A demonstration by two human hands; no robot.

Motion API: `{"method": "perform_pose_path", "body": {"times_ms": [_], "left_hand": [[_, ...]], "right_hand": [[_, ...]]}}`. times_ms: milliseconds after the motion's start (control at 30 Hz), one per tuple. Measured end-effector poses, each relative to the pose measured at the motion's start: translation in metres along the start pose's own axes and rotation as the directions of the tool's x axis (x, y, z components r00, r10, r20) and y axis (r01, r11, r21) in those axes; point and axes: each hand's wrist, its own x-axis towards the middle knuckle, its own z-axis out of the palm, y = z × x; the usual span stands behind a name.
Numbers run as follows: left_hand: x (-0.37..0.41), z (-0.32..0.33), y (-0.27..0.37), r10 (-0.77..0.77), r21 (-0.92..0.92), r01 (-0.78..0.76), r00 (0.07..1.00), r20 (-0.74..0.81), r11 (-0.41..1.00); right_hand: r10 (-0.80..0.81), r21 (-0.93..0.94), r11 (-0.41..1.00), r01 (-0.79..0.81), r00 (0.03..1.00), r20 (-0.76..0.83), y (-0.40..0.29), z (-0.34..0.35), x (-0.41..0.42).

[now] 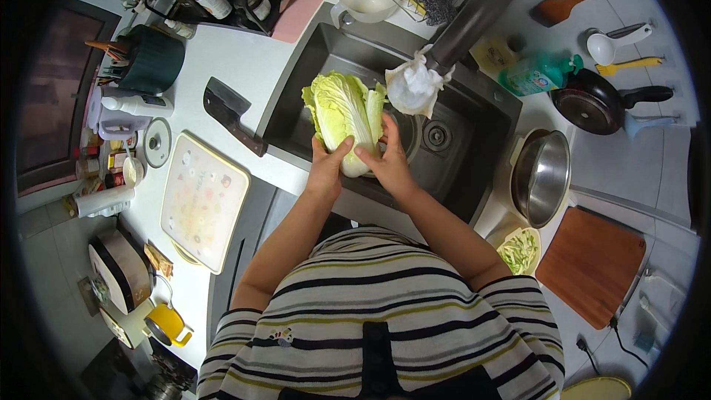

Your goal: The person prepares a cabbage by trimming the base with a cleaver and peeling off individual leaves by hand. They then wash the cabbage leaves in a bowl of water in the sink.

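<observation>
A napa cabbage (345, 114) with pale yellow-green leaves is held over the dark sink (472, 178), its white stem end toward me. My left hand (326, 169) grips its lower left side, the thumb lying across the front. On the other side my right hand (391, 161) holds the base, thumb against the stem and fingers raised along the right edge. Behind the cabbage, partly hidden, a clear round bowl (410, 136) rests in the sink. A faucet (472, 16) with a white cloth (414, 86) tied around its spout hangs just right of the leaves.
Left of the sink lie a cleaver (230, 111), its handle at the sink rim, and a patterned cutting board (205, 200). Metal bowls (541, 178), a container of shredded vegetable (519, 250) and a wooden board (594, 266) stand at right. A frying pan (589, 101) hangs on the wall.
</observation>
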Motion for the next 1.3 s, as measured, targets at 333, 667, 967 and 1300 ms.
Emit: {"method": "perform_pose_path", "body": {"times_ms": [333, 667, 967, 1300], "left_hand": [[-0.003, 0.001, -0.004, 0.028, -0.041, -0.028, 1.000, -0.007, 0.999], [-0.005, 0.005, 0.008, 0.215, 0.115, -0.222, 0.974, 0.070, 0.968], [0.011, -0.028, 0.012, 0.134, -0.283, -0.097, 0.985, 0.113, 0.954], [0.003, -0.047, -0.001, -0.062, -0.364, 0.176, 0.951, 0.304, 0.915]], "right_hand": [[0.185, 0.171, 0.964, -0.202, 0.976, 0.114, 0.003, -0.008, 0.011], [0.196, -0.068, 0.975, -0.213, 0.961, -0.195, 0.004, 0.001, 0.025], [0.428, 0.943, 0.259, -0.209, 0.900, 0.082, 0.046, 0.009, 0.026], [0.339, 0.014, 0.941, -0.338, 0.941, -0.017, 0.065, -0.015, 0.038]]}}
